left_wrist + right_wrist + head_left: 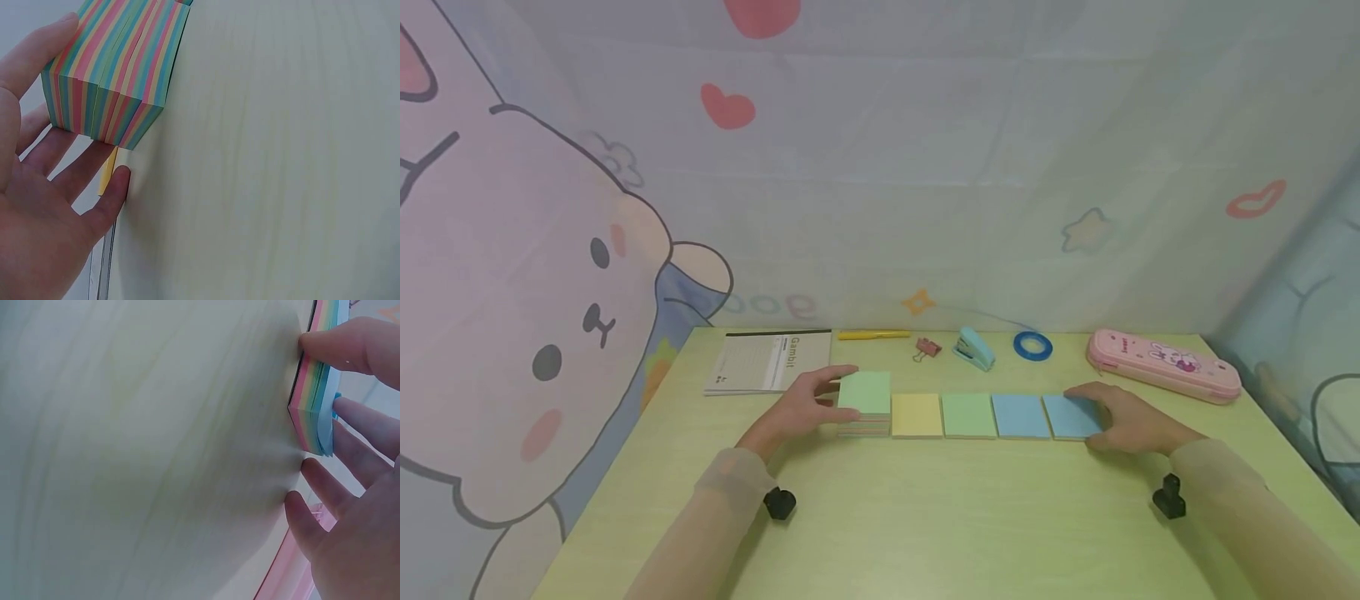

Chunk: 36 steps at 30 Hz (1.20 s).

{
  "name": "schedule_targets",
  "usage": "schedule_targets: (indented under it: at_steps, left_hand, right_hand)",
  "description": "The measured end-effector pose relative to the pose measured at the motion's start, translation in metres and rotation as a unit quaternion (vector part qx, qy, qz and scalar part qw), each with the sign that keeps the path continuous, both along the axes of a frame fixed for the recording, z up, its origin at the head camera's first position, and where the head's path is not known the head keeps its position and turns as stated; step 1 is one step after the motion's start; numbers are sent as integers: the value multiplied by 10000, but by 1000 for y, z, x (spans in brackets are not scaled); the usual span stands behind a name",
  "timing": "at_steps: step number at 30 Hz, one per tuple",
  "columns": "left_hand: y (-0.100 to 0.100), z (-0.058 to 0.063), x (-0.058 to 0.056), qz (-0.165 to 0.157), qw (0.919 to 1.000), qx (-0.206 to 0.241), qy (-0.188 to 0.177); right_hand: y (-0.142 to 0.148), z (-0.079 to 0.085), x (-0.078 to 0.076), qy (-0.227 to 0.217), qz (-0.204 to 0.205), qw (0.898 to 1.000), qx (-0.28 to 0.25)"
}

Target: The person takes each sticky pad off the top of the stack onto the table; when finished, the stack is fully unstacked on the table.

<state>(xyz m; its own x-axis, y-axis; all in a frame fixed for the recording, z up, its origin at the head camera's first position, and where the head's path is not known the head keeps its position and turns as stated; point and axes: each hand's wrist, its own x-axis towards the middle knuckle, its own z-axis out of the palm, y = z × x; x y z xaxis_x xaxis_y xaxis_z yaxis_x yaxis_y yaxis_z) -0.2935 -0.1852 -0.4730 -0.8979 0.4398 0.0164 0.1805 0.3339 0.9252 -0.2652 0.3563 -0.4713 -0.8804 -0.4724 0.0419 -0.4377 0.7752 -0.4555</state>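
Observation:
Square sticky note pads lie in a row across the table in the head view. At the row's left end stands a tall stack of pads with a green top, its sides striped in the left wrist view. My left hand grips this stack between thumb and fingers. To its right come a yellow pad, a green pad and a blue pad. At the right end my right hand pinches another blue pad, with layered coloured edges in the right wrist view.
Behind the row lie a notebook, a yellow pen, a pink binder clip, a light blue stapler, a blue tape roll and a pink pencil case. A printed curtain hangs behind the table.

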Motion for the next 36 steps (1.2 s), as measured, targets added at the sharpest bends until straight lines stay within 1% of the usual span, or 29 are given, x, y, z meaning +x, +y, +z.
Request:
schedule_targets:
  at_steps: [4,7,10,13,15,18,23,27,31,34,36]
  left_hand:
    - [0,1,1,3,10000,-17,-16]
    - [-1,0,0,-1,10000,-57,-21]
    - [-1,-2,-1,-3,9999,-106,-13]
    - [-2,-2,0,9,9999,-129,-21]
    - [-2,-1,0,-1,9999,-135,-6]
    - [-1,0,1,-5,9999,-102,4]
    - [0,-1,0,-50,10000,-66,39]
    - [0,-2,-1,-78,10000,-54,12]
    - [0,-2,-2,-96,10000,15,-20]
    - [-1,-1,-2,-162,9999,2,-8]
    - [-1,1,-2,-204,9998,-83,15]
  right_hand:
    - [-1,0,-1,-50,18,10000,-32]
    - [-1,1,-1,-102,20,9999,-52]
    - [-8,6,-2,9,18,9999,-109]
    - [-24,13,-5,210,39,9994,-260]
    - [-42,18,-6,223,69,9990,-391]
    - [-75,26,-7,295,236,9980,-506]
    - [-136,33,-11,473,667,9939,-738]
    - [-183,36,-12,437,1072,9894,-881]
    - [-225,41,-13,318,1362,9867,-834]
    - [-250,45,-14,155,1449,9872,-647]
    - [-263,44,-17,157,1489,9878,-436]
